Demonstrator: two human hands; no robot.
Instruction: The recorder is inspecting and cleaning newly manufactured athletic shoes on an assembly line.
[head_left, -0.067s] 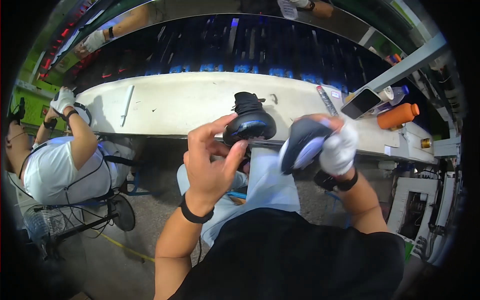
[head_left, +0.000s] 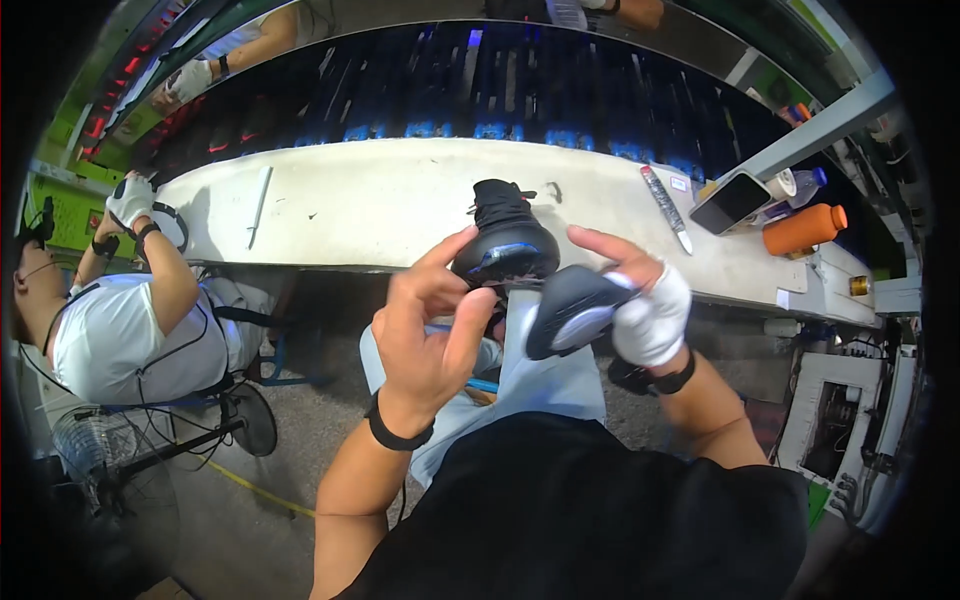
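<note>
A black shoe (head_left: 508, 240) stands on the front edge of the white table, its rounded toe toward me and a glossy blue reflection on it. My left hand (head_left: 430, 325) is bare, with its fingers apart. Its index finger lies by the shoe's left side and its thumb just below the toe; I cannot tell whether they press on it. To the right, my right hand (head_left: 645, 310), in a white glove with bare fingertips, grips a black rounded piece with a pale oval patch (head_left: 575, 315). The index finger stretches out toward the shoe.
Behind the white table (head_left: 380, 200) runs a dark roller conveyor (head_left: 430, 85). A marker-like pen (head_left: 665, 208), a phone (head_left: 730, 203) and an orange bottle (head_left: 805, 230) lie at right; a white stick (head_left: 259, 208) at left. A co-worker (head_left: 130, 330) sits at left near a fan (head_left: 90, 445).
My right hand has moved left and nearer to me with the black rounded piece, and its index finger now points out. The left hand and the shoe keep their places relative to each other.
</note>
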